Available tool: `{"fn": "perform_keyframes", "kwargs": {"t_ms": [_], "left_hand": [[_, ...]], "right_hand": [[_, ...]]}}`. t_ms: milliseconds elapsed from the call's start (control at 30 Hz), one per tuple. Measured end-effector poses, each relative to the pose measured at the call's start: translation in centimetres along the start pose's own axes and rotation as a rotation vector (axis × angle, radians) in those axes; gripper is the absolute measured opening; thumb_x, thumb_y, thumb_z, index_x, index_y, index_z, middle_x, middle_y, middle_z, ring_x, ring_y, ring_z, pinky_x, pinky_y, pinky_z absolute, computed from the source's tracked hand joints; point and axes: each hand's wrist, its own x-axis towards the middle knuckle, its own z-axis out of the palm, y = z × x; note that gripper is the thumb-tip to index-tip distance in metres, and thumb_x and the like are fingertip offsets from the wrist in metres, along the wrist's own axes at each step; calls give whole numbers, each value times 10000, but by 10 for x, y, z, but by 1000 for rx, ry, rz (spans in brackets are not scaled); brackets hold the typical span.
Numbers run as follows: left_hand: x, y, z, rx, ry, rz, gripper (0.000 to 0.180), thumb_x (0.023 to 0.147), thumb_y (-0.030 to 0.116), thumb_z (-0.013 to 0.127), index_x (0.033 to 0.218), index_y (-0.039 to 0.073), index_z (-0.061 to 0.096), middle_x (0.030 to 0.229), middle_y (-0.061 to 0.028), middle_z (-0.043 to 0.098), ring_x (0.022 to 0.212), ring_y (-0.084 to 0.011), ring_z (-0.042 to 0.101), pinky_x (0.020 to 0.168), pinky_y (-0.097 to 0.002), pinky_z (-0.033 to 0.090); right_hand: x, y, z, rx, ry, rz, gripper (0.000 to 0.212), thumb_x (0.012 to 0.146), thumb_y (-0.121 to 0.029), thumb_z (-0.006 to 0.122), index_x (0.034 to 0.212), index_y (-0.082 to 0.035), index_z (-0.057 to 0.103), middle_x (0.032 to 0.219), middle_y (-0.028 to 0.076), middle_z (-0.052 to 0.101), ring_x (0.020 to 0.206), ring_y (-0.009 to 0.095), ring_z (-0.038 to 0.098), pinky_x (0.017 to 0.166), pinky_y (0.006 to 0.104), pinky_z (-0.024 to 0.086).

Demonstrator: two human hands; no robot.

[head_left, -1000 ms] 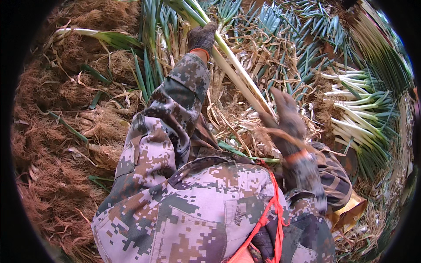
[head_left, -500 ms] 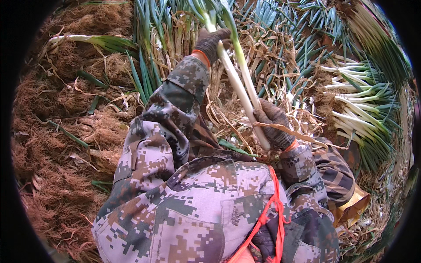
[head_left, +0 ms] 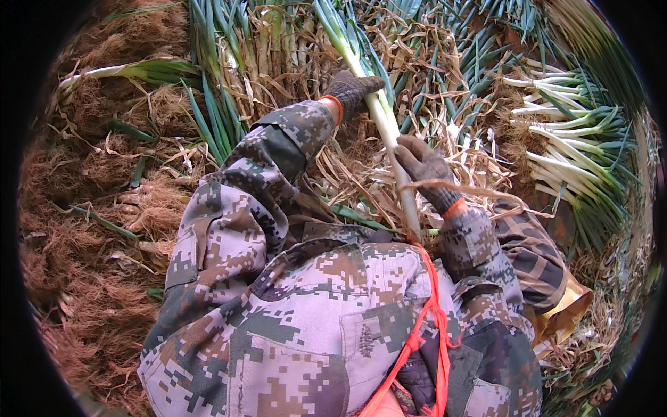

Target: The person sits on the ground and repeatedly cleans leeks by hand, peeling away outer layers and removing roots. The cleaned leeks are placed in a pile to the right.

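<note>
A long green onion (head_left: 386, 128) slants in front of me, its green leaves at the top and its white end down near my jacket. My left hand (head_left: 352, 90), in a dark knit glove with an orange cuff, is closed round the upper white part. Lower down, my gloved right hand (head_left: 427, 170) has bent fingers against the right side of the white shank; its thumb is hidden. A dry tan leaf strip (head_left: 448, 185) crosses over the back of that hand. The root end lies close to the red cord (head_left: 436, 306) on my jacket.
Brown root clumps (head_left: 90, 278) cover the left ground, with one loose green onion (head_left: 132, 69) on top. Unpeeled green onions (head_left: 271, 42) stand beyond my hands among dry leaves (head_left: 354, 184). Peeled white-stemmed onions (head_left: 563, 149) lie in a pile at right.
My left hand has moved right and slightly down. My right hand has shifted up the shank with its fingers less wrapped. The two separate stalks now look like one, standing more upright.
</note>
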Motion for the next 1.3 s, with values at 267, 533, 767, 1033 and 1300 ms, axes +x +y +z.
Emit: {"fn": "perform_keyframes", "kwargs": {"t_ms": [267, 533, 767, 1033, 1300], "left_hand": [[-7, 1, 3, 101, -25, -4, 373, 793, 191, 788, 1023, -52, 623, 908, -191, 692, 760, -305, 716, 622, -414, 630], [-12, 2, 9, 115, -71, 47, 454, 780, 250, 802, 1057, -61, 621, 945, -202, 699, 786, -293, 723, 654, -403, 635], [-20, 7, 15, 149, -77, 87, 470, 806, 308, 788, 1059, -38, 596, 902, -190, 695, 730, -271, 720, 594, -372, 632], [-34, 17, 17, 102, -29, 21, 404, 822, 250, 782, 1017, -50, 594, 897, -208, 693, 748, -299, 722, 581, -404, 639], [-16, -8, 8, 68, 7, -25, 383, 827, 210, 755, 1011, -84, 593, 922, -252, 687, 759, -345, 723, 584, -439, 643]], "right_hand": [[31, -6, 13, -15, 105, 143, 372, 890, -424, 666, 1068, -105, 735, 929, 104, 733, 842, 179, 678, 798, 317, 526], [40, 13, 2, -11, 133, 79, 398, 887, -373, 697, 1112, -45, 706, 975, 114, 731, 837, 177, 680, 764, 313, 535], [50, -4, 10, -171, 285, -51, 382, 874, -364, 725, 1085, -46, 716, 903, 84, 734, 766, 155, 672, 712, 296, 532], [48, 61, 3, 831, 394, -67, 302, 949, -342, 634, 980, -44, 667, 917, 86, 698, 671, 158, 629, 589, 278, 535], [-64, 50, -29, 1279, -59, 5, 281, 941, -387, 640, 924, -111, 592, 692, -28, 445, 568, 117, 411, 565, 266, 389]]}}
